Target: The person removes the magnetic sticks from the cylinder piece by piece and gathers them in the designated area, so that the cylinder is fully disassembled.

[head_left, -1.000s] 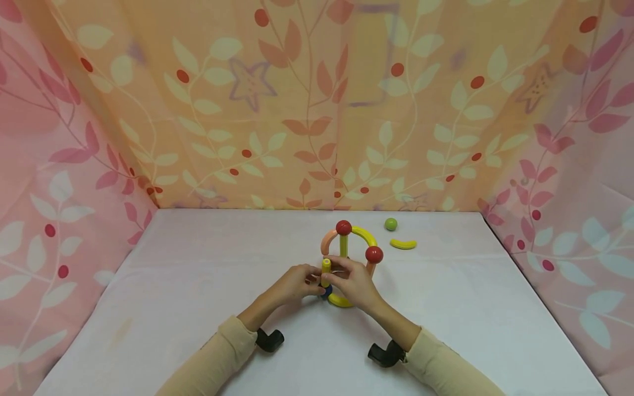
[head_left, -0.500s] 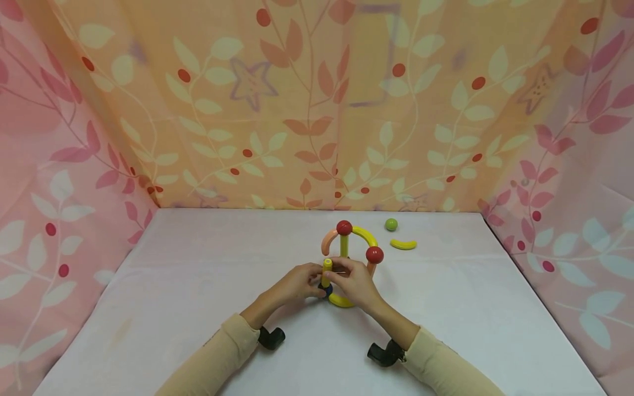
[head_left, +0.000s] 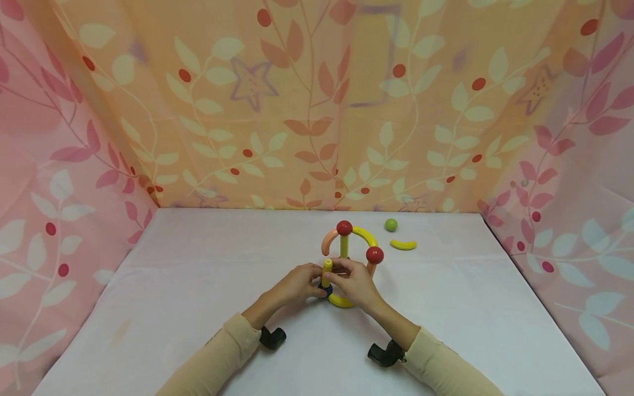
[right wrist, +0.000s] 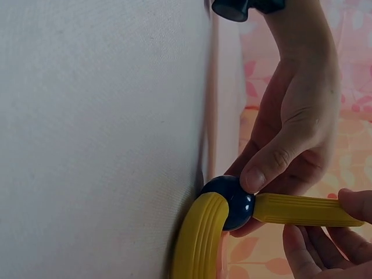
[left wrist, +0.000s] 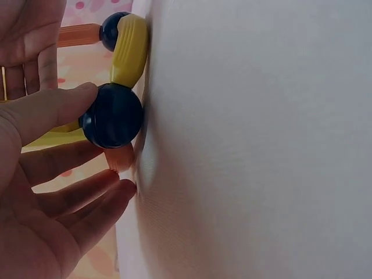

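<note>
In the head view the left hand point(head_left: 299, 283) grips a dark blue ball point(left wrist: 113, 116), thumb on one side and fingers on the other. An upright yellow rod point(right wrist: 302, 210) stands on that ball, pinched by the right hand point(head_left: 358, 283) between thumb and fingers. A curved yellow piece point(head_left: 340, 301) joins the ball low down and runs along the tabletop. Behind the hands rise two red balls point(head_left: 344, 227), linked by a yellow arc point(head_left: 365, 235), with a salmon curved piece point(head_left: 328, 242) hanging from the rear one. A yellow-green post point(head_left: 344, 246) stands below it.
A green ball point(head_left: 391, 224) and a loose curved yellow piece point(head_left: 403, 245) lie at the back right of the white tabletop point(head_left: 198, 264). Black devices point(head_left: 385, 355) are at both wrists. Patterned cloth point(head_left: 307, 110) surrounds the back and sides.
The yellow rod and the fingers around it have shifted very slightly right since the earliest frame. Both hands keep their holds.
</note>
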A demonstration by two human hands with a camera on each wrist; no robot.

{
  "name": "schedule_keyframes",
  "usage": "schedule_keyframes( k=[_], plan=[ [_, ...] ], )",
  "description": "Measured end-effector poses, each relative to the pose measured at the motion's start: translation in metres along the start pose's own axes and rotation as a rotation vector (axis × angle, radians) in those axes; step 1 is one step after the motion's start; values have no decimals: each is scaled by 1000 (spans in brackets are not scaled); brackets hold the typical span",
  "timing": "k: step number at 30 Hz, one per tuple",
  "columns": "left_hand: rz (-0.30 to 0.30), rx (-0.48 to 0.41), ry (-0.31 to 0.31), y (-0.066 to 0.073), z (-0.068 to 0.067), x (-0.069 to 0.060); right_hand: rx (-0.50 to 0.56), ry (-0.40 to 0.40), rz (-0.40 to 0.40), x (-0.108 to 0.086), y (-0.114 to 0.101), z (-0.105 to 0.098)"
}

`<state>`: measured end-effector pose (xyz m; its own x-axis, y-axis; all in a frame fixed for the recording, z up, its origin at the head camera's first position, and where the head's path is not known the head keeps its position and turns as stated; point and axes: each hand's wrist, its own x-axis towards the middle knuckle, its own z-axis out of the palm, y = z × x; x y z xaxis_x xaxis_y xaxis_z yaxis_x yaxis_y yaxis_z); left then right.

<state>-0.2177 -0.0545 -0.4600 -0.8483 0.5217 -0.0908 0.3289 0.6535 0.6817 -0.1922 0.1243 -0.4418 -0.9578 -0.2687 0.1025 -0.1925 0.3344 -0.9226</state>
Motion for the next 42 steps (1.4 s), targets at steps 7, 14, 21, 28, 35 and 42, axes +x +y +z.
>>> schedule_keyframes(
  k=[7, 14, 21, 28, 35, 42],
  plan=[
    [-53, 4, 12, 1, 0, -5, -12, 1, 7, 0, 0, 0],
    [-37, 19, 47, 1, 1, -7, -12, -3, -9, 0, 1, -1],
    [-3, 36, 73, 0, 2, -6, -22, 10, -12, -1, -1, 0],
    [21, 38, 92, -2, 4, -5, -35, 36, -26, -1, -2, 3],
    [15, 20, 89, -2, 4, -4, -73, 47, -55, -2, -4, 5],
    [9, 21, 84, 0, 4, -5, -117, 52, -22, -4, -5, 6]
  ],
)
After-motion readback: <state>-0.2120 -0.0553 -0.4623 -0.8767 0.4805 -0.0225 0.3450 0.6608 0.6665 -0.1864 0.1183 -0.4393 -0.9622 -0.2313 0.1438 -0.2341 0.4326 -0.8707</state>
